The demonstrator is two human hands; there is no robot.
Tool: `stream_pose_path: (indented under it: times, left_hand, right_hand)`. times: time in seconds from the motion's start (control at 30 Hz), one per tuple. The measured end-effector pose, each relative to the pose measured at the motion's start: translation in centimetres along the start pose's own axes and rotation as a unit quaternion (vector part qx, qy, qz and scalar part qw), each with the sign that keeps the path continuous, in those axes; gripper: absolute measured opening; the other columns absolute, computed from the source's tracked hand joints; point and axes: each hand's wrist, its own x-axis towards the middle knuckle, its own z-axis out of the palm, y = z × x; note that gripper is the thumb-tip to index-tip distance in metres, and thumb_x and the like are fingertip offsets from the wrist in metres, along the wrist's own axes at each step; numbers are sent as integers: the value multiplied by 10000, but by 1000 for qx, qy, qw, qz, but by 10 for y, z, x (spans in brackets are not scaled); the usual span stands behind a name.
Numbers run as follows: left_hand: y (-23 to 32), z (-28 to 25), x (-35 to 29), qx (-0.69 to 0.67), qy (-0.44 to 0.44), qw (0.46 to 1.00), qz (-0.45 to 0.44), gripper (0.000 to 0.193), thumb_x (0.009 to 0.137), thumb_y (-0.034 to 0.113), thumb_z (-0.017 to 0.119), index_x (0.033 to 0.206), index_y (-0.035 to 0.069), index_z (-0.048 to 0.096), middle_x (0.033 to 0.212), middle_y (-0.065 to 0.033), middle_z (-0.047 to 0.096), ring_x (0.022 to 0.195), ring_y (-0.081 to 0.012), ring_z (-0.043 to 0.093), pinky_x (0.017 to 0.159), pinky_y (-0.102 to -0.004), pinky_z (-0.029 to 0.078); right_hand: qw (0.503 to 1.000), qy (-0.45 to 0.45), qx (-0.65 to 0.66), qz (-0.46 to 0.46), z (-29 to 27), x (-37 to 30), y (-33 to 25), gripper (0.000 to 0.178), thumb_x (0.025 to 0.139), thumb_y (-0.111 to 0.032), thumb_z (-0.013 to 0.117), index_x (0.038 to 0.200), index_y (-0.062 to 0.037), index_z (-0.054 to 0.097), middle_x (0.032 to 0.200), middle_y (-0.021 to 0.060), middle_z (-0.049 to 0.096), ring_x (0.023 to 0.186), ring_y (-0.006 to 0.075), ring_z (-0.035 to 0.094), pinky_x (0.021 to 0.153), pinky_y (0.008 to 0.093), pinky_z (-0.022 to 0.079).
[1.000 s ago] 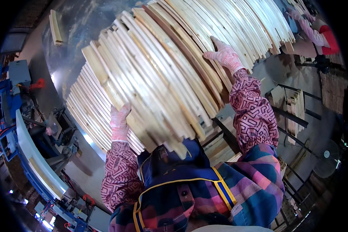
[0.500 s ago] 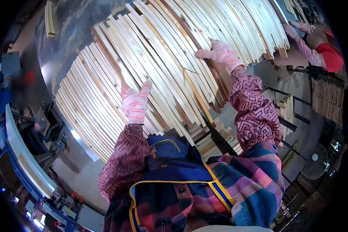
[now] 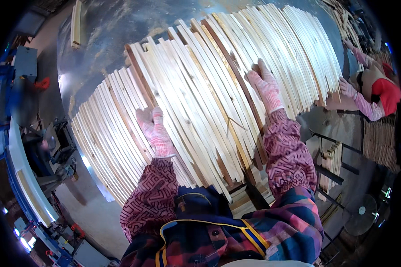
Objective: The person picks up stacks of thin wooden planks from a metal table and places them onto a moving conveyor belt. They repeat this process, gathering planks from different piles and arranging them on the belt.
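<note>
A wide row of long, narrow wooden strips (image 3: pixel 187 115) lies side by side, mostly pale with a few brown ones. My left hand (image 3: pixel 156 135), in a pink-and-white knit glove, rests on the left part of the row. Its thumb and fingers are apart, at the near end of the visible part of a brown strip (image 3: pixel 139 71). On the right part lies my right hand (image 3: pixel 267 91), gloved alike, its fingers stretched forward and thumb apart, just right of a long dark-brown strip (image 3: pixel 234 69). What lies beneath both palms is hidden.
Under the strips is a dark, dusty metal table (image 3: pixel 102 49), with a separate pale bar (image 3: pixel 76 24) at far left. A co-worker's gloved hand (image 3: pixel 347 88) is by the row's right end. Blue machinery (image 3: pixel 20 178) stands left; a fan (image 3: pixel 362 210) stands lower right.
The view has shifted, so the row sits lower. My left thumb has drawn closer to its fingers. My right hand has moved off the dark-brown strip to its right. The co-worker's hands have spread apart.
</note>
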Motion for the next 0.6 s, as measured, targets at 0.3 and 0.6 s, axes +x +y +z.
stream_pose_path:
  times: [0.3,0.6]
  left_hand:
    - [23,-41,4,-18,-151,971,-183,699,870,396,672,1402,-5,460,1302,-169,559,1230,-276,503,1059,-394,348]
    - [178,-92,-17,-103,-223,963,109,406,910,82,581,1287,20,444,802,13,496,682,-109,519,552,-240,438]
  right_hand:
    - [967,-157,97,175,-7,-26,16,783,918,-251,706,1490,81,287,1197,208,643,1092,274,649,992,343,510]
    - [967,-212,142,24,-37,-21,-53,469,931,-138,655,1335,33,491,1112,143,675,1014,218,663,913,338,543]
